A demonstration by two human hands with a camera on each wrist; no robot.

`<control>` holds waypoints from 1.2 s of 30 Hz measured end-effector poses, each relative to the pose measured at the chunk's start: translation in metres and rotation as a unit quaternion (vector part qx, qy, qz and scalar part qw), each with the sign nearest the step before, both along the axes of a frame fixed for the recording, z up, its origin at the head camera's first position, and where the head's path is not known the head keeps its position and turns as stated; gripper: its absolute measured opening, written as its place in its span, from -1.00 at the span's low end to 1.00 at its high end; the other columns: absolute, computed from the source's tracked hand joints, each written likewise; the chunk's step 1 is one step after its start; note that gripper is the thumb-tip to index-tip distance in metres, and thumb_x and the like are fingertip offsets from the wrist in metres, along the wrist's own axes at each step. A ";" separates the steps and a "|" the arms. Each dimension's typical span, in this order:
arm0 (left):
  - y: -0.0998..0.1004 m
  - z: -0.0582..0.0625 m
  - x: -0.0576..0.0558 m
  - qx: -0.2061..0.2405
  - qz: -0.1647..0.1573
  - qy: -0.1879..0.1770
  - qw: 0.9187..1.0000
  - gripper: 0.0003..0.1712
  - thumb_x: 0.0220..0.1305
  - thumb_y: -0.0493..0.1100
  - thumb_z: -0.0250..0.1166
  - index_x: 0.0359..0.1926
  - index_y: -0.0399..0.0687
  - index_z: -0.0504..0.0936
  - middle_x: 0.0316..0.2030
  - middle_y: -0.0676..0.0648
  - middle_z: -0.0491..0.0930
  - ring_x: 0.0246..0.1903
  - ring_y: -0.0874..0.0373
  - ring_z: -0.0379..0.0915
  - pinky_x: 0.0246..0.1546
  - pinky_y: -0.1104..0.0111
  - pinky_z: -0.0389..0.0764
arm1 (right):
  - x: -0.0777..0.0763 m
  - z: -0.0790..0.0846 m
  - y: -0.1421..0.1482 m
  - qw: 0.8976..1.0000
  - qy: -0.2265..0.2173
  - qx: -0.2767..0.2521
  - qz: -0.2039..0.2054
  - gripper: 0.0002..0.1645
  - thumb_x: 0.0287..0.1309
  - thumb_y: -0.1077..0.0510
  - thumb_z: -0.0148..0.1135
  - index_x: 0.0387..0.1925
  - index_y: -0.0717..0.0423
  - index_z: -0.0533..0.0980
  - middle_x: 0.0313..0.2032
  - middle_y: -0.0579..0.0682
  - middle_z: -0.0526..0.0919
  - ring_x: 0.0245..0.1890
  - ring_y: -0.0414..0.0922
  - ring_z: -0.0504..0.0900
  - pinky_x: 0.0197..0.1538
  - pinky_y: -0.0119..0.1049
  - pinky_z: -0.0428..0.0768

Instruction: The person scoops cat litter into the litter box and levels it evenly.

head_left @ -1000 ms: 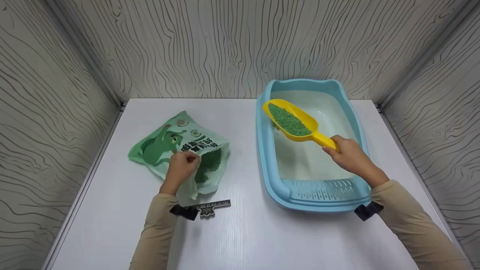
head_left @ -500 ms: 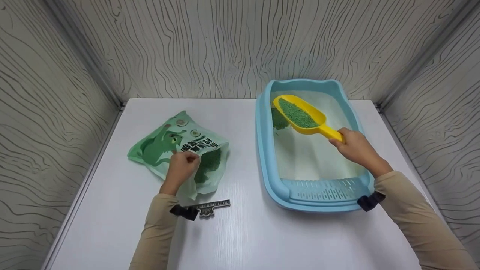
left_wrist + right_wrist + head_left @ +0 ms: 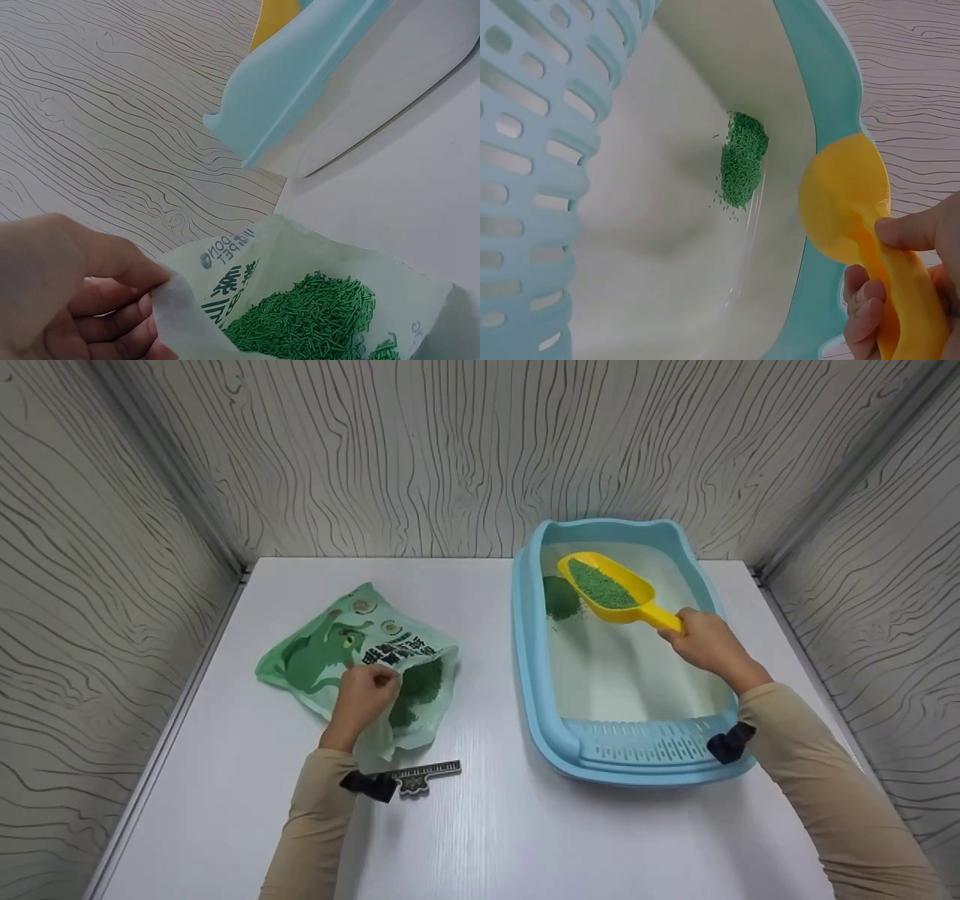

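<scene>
My right hand [image 3: 705, 641] grips the handle of a yellow scoop [image 3: 646, 591] loaded with green litter pellets [image 3: 600, 585]. The scoop is held over a blue litter box [image 3: 529, 675] with a white inside. On the box floor, a small pile of green pellets [image 3: 742, 161] shows in the right wrist view. My left hand [image 3: 364, 697] pinches the edge of an open green litter bag [image 3: 322, 649] lying on the table. More green pellets [image 3: 307, 322] fill the bag's mouth in the left wrist view.
A slotted blue step [image 3: 645, 741] forms the near end of the box. A dark ruler-like piece [image 3: 427, 770] lies on the white table [image 3: 480, 840] beside my left wrist. Wood-patterned panels [image 3: 480, 457] stand behind and at both sides.
The loaded scoop has moved right over the litter box with my right hand, uncovering the pellet pile at the box's left side. My left hand and the bag have stayed in place.
</scene>
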State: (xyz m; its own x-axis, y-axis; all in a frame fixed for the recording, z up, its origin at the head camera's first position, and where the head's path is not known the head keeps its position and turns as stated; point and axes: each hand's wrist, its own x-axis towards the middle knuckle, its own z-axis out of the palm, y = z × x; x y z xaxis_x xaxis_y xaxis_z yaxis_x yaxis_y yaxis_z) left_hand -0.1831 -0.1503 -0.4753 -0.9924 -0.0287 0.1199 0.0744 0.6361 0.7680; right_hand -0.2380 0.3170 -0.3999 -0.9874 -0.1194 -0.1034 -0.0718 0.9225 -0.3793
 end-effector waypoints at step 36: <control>0.001 0.000 0.001 0.010 0.000 0.004 1.000 -0.83 0.15 -0.34 0.21 -0.35 -0.34 0.72 -0.47 -0.27 0.70 -0.54 0.17 0.46 0.04 0.03 0.54 | -0.047 -0.010 0.001 0.993 -0.032 0.113 -0.026 -0.62 0.31 0.12 0.05 -0.16 0.45 0.47 -0.47 0.14 0.46 -0.46 0.01 0.41 -0.29 -0.18 0.43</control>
State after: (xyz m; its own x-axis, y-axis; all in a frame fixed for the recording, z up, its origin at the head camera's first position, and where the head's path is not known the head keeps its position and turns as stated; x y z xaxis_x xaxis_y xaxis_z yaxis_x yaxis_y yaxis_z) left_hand -0.1821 -0.1491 -0.4752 -0.9914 -0.0314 0.1269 0.0802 0.6204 0.7802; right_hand -0.2846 0.3179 -0.4094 -0.9821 -0.0342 -0.1850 -0.0033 0.9863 -0.1647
